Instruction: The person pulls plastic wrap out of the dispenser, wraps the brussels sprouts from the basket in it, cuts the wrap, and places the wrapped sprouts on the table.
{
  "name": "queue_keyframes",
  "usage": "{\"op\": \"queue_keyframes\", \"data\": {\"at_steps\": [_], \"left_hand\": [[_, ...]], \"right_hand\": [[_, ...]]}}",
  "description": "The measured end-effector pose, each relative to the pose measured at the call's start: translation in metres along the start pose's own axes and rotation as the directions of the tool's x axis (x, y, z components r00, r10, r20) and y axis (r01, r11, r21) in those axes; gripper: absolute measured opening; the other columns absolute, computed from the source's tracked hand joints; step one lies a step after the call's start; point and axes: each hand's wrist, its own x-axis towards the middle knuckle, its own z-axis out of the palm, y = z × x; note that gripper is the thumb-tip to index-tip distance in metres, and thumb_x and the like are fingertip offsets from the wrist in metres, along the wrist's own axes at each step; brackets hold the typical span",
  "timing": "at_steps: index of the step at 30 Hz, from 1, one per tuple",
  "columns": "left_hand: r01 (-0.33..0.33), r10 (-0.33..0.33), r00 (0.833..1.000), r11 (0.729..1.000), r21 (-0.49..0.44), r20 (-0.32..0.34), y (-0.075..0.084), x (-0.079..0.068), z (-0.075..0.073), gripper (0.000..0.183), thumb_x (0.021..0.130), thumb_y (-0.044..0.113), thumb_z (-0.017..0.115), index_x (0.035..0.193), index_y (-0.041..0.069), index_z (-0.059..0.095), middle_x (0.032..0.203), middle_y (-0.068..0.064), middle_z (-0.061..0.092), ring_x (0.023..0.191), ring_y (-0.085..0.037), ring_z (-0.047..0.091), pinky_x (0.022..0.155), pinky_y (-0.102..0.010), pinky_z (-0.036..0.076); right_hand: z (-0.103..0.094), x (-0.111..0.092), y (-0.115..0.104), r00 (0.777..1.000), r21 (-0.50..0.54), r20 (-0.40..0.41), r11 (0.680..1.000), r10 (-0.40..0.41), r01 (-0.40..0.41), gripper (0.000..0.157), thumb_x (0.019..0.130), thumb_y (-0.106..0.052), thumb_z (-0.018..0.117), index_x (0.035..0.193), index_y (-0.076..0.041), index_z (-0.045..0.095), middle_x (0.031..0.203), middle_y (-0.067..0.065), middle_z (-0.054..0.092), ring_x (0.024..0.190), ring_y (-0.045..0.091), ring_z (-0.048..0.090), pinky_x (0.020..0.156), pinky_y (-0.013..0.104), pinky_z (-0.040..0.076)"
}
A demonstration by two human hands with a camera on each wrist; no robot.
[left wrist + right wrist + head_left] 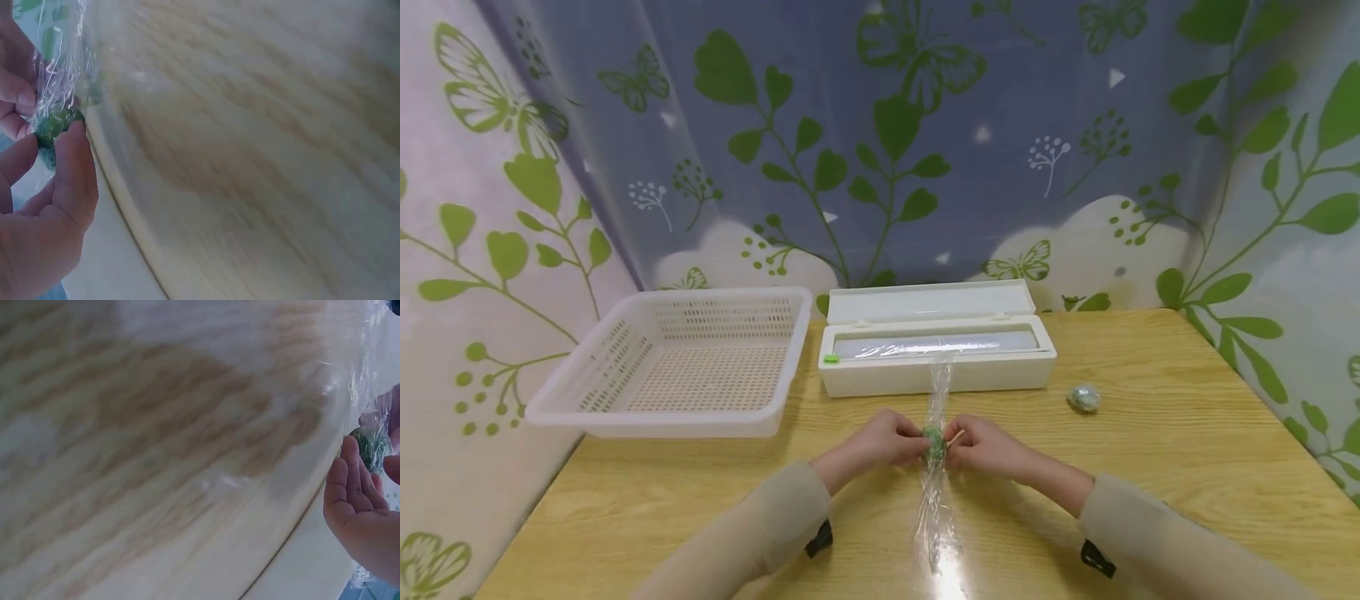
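A small, rounded green lump (935,446) is enclosed in clear plastic film (934,500); its exact kind cannot be told. My left hand (891,439) pinches the lump between thumb and fingertips, clearest in the left wrist view. From the other side, my right hand (988,447) holds the film at the lump's edge with thumb and bent fingers. The film strip runs up to a white film dispenser box (936,381) and trails down over the table. In the right wrist view, the lump (370,450) is partly hidden behind my right fingers (350,453).
The dispenser's lid (932,302) is raised, with a green slider (831,358) at its left front. A white perforated basket (677,423) stands to the left. Another wrapped ball (1084,398) lies on the wooden table (1187,433) at right. A patterned curtain (820,125) hangs behind.
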Motion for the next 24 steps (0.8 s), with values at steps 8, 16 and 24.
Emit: {"op": "queue_keyframes", "data": {"at_steps": [8, 16, 24], "left_hand": [[0.042, -0.042, 0.999, 0.999, 0.014, 0.013, -0.004, 0.009, 0.002, 0.014, 0.082, 0.009, 0.062, 0.086, -0.005, 0.063, 0.071, -0.009, 0.063, 0.063, -0.018, 0.061, 0.053, -0.028, 0.05], [0.081, -0.081, 0.997, 0.997, -0.001, -0.01, 0.0, 0.016, -0.001, 0.016, 0.087, 0.009, 0.055, 0.092, -0.006, 0.06, 0.071, -0.009, 0.059, 0.058, -0.018, 0.06, 0.051, -0.026, 0.049], [0.095, -0.095, 0.995, 0.995, -0.015, -0.013, 0.001, 0.019, 0.0, 0.014, 0.088, 0.007, 0.054, 0.089, -0.006, 0.058, 0.066, -0.01, 0.059, 0.053, -0.013, 0.057, 0.05, -0.025, 0.049]], "right_hand": [[0.001, 0.008, 0.009, 0.997, -0.25, 0.024, 0.965, -0.076, 0.08, 0.012, 0.079, 0.004, 0.053, 0.09, 0.003, 0.05, 0.079, 0.011, 0.062, 0.072, 0.021, 0.059, 0.061, 0.029, 0.048], [0.002, 0.012, 0.008, 0.89, -0.741, 0.11, 0.561, -0.442, 0.37, 0.026, 0.068, -0.003, 0.072, 0.09, -0.007, 0.06, 0.086, 0.003, 0.057, 0.08, 0.018, 0.056, 0.066, 0.027, 0.048], [0.005, 0.02, 0.01, 0.805, -0.793, 0.164, 0.409, -0.57, 0.451, 0.032, 0.063, -0.013, 0.078, 0.09, -0.009, 0.061, 0.082, 0.0, 0.052, 0.074, 0.014, 0.051, 0.064, 0.024, 0.046]]}}
